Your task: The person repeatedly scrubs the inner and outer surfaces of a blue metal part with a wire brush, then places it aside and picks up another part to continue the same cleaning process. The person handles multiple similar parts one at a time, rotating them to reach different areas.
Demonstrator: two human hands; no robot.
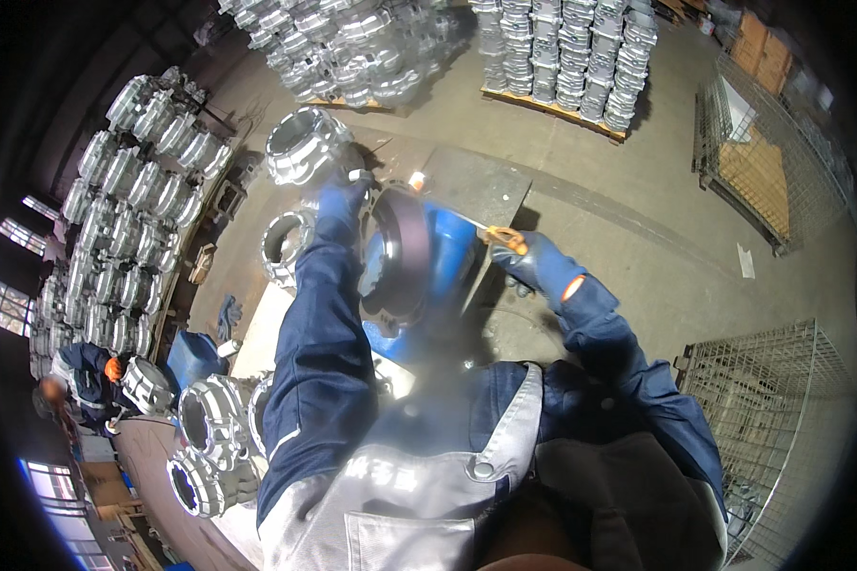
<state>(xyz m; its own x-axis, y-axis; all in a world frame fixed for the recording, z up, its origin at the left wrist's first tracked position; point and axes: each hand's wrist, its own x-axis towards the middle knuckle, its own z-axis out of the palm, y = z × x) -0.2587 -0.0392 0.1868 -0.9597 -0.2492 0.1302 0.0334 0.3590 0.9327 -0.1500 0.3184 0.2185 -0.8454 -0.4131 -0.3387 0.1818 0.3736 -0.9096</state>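
Observation:
A large ring-shaped metal casting stands tilted on a blue support in front of me. At its upper left rim is my left hand in a blue glove, fingers closed against the edge; haze blurs them. A small white thing shows by those fingertips, too unclear to name. To the right of the casting, my right hand, also gloved in blue, grips the orange handle of a thin-shafted hand tool. Its metal shaft points left toward the casting's rim; contact cannot be made out.
Silvery castings stand beyond my left hand and at lower left. Stacked castings fill the left side and pallets behind. Wire cages line the right. A co-worker bends at far left. Gloves lie nearby.

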